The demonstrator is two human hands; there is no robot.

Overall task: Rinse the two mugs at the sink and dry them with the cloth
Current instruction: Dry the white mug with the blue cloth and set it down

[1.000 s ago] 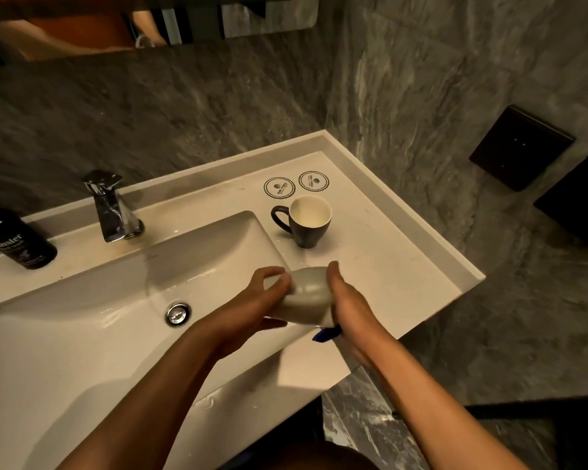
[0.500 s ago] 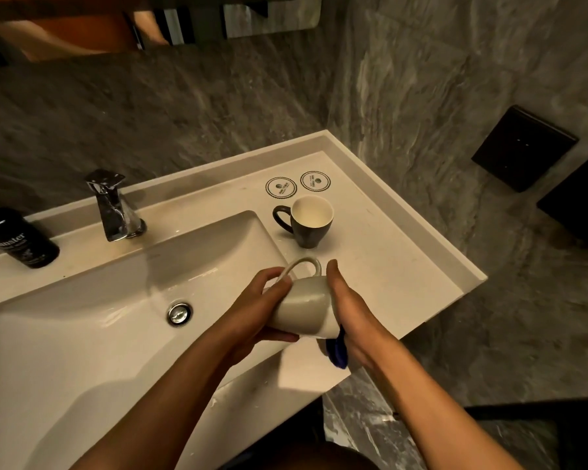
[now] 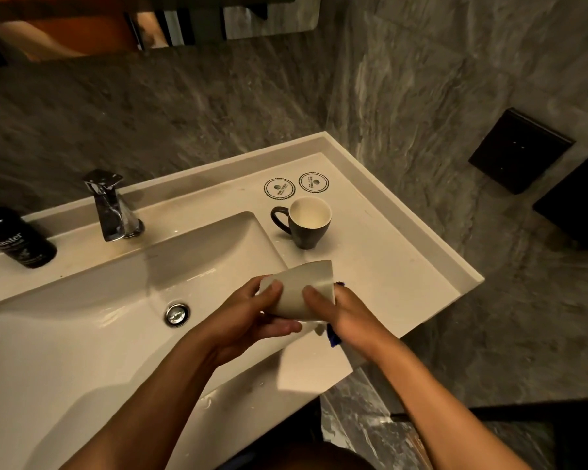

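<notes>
A white mug lies on its side between both hands, above the counter at the basin's right edge. My left hand grips its narrow end. My right hand wraps its wide end, with a blue cloth pressed between palm and mug; only small bits of the cloth show. The mug's handle is hidden. A dark mug with a pale inside stands upright on the counter behind them, handle pointing left.
The white sink has a chrome drain and a chrome tap at the back. A black bottle stands at the left. Two round coasters lie near the back corner. Grey stone walls close the back and right.
The white mug has been turned in my hands: its handle showed on top half a second ago and is now out of sight. The dark mug has not moved.
</notes>
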